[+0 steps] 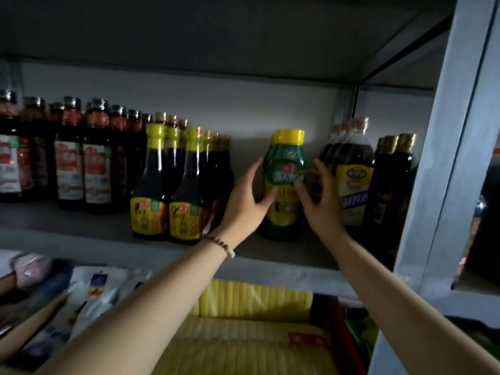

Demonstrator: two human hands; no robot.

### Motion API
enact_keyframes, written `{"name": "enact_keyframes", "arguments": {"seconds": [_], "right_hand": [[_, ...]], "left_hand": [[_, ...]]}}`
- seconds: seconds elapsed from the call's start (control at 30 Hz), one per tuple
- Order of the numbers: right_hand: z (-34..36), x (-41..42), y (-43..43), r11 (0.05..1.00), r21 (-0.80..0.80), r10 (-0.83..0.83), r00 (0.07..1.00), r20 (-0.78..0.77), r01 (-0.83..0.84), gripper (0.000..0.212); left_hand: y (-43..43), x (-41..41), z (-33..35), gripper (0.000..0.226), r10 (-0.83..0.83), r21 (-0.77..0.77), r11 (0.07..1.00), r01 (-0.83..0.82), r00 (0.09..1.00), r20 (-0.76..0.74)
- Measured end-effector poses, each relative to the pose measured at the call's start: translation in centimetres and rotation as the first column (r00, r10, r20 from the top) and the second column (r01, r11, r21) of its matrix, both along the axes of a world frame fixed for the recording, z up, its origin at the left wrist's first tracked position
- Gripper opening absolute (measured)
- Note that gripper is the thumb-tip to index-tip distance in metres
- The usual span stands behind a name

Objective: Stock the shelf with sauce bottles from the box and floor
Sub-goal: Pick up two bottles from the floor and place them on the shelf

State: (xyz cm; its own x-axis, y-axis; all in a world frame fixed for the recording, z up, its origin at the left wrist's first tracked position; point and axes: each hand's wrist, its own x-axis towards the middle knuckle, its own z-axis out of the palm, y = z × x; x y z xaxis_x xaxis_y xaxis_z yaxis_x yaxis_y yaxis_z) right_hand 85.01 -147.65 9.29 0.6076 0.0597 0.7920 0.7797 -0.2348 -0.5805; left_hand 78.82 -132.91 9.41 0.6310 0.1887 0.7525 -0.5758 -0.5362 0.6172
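"Two hands on one bottle?"

"Nearly. The left hand (247, 204) holds the green bottle (284, 163): its thumb lies across the label and its fingers run up the bottle's left side. The right hand (323, 204) is at the other side, fingers spread and loosely curled. Its thumb tip touches the label, but that hand is blurred, so I cannot tell whether it grips."

"Where does the bottle stand?"

"Upright on the shelf (81, 226), yellow cap (288, 136) up. It sits in the gap between the yellow-label bottles (148, 209) on its left and the big bottles (351, 169) on its right, and touches neither row."

"Anything else?"

"Red-label bottles (70, 171) fill the shelf's far left. A bead bracelet (219, 243) circles the left wrist. Yellow packs (243, 320) lie on the level below, under both forearms."
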Motion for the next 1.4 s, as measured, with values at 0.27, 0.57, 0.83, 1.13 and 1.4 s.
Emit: {"name": "enact_keyframes", "arguments": {"seconds": [0.27,0.57,0.83,1.13,1.4], "right_hand": [[0.6,-8.3,0.2,0.965,-0.237,-0.033,0.951,0.307,0.11,0.056],[-8.1,-17.9,6.3,0.778,-0.624,0.101,0.967,0.235,0.071,0.065],[-23.8,-28.5,17.5,0.599,-0.768,0.073,0.971,-0.228,-0.226,0.067],[-42.4,-36.7,27.6,0.392,-0.686,0.091,0.768,-0.634,-0.613,0.072],[-60.7,-36.0,32.0,0.406,-0.477,-0.04,0.506,-0.861,-0.78,0.068]], "left_hand": [[2.3,-11.9,-3.8,0.05,0.267,0.305,0.908,-0.288,0.958,0.11],[11.9,-22.2,-14.7,0.058,0.593,0.512,0.713,-0.478,0.801,-0.079],[26.1,-39.6,-26.6,0.061,0.696,0.599,0.674,-0.433,0.643,-0.319],[34.0,-51.2,-43.0,0.064,0.633,0.537,0.76,-0.365,0.231,-0.739],[36.6,-51.1,-58.5,0.072,0.465,0.429,0.815,-0.39,-0.003,-0.886]]}}
